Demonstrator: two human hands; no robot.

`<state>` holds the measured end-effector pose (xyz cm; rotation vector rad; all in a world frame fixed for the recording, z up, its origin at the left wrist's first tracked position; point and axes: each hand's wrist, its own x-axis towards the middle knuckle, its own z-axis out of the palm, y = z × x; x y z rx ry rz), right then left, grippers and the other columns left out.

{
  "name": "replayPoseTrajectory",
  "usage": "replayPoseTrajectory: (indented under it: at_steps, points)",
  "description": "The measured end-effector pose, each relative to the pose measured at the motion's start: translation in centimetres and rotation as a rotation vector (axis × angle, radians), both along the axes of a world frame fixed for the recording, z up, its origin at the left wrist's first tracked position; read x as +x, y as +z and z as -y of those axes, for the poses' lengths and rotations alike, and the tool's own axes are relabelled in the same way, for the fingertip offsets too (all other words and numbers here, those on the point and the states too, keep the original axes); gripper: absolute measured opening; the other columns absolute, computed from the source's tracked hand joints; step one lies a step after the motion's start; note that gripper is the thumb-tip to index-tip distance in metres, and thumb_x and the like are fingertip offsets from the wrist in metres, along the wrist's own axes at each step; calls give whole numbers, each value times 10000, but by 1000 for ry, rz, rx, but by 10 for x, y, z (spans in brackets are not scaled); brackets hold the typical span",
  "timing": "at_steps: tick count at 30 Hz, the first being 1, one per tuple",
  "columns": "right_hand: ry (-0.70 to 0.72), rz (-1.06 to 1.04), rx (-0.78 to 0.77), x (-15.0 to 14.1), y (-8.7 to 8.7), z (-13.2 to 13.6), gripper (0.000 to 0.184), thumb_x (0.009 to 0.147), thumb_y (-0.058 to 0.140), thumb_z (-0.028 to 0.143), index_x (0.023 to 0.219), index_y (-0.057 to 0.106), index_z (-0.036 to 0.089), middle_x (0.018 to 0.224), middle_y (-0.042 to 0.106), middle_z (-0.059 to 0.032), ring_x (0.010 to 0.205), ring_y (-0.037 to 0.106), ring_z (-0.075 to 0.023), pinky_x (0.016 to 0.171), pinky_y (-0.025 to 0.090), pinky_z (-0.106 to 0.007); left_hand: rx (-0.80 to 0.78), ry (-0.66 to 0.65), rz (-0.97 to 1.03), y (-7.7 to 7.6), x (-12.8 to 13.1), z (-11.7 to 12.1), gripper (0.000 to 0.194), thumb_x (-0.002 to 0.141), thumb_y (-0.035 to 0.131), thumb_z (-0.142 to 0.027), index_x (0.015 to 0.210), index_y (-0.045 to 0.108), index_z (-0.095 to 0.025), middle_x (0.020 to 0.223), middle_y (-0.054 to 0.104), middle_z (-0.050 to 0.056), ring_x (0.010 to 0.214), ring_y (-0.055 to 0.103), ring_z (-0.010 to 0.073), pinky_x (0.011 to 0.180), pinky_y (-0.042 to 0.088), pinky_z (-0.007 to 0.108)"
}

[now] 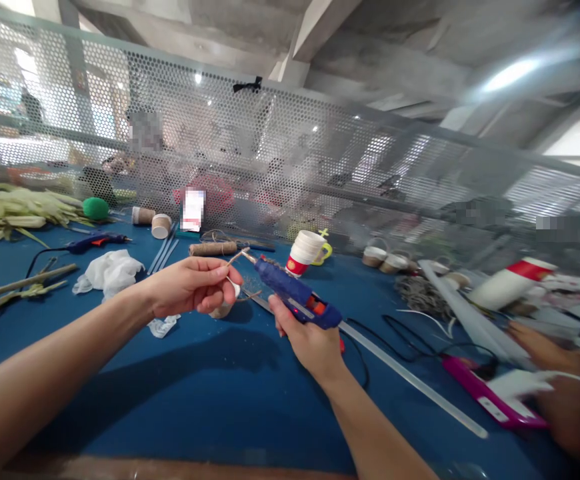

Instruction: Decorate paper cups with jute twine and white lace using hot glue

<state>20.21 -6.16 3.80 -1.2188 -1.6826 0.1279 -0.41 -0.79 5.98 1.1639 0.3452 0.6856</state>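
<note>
My left hand (197,283) is closed, pinching a short end of brown twine (236,257) between thumb and fingers. In my right hand (307,337) is a blue hot glue gun (295,290), its nozzle at the twine's tip. A long translucent glue stick (415,380) extends from the back of the gun. Just below my left fingers is a small brown cup (223,310) with a white rim, partly covered by them; I cannot tell whether they touch it. A roll of twine (213,249) lies behind my left hand.
Stacked paper cups (306,250) stand beyond the gun. Left are crumpled white cloth (113,272), a second glue gun (97,241), a green ball (95,209) and husks (20,210). At right, another person's blurred arm (565,393) adjoins a magenta power strip (495,397). Perforated mesh (250,153) rises behind.
</note>
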Motion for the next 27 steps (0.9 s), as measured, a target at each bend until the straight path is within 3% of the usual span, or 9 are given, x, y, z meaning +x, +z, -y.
replayPoseTrajectory:
  at_steps: [14, 27]
  points:
    - [-48, 15, 35, 2, 2, 1, 343, 797, 538, 380, 503, 494, 209, 407, 511, 24, 397, 532, -136, 467, 460, -262, -117, -54, 73, -2, 0, -2, 122, 826, 541, -177, 815, 618, -84, 612, 613, 34, 367, 387, 24, 360, 281, 148]
    - [-31, 85, 62, 2, 2, 2, 313, 789, 555, 358, 510, 520, 223, 383, 502, 24, 458, 583, -162, 481, 473, -256, -30, -11, 7, -1, -1, -3, 148, 837, 542, -223, 828, 610, -92, 636, 620, 34, 389, 392, 27, 383, 282, 158]
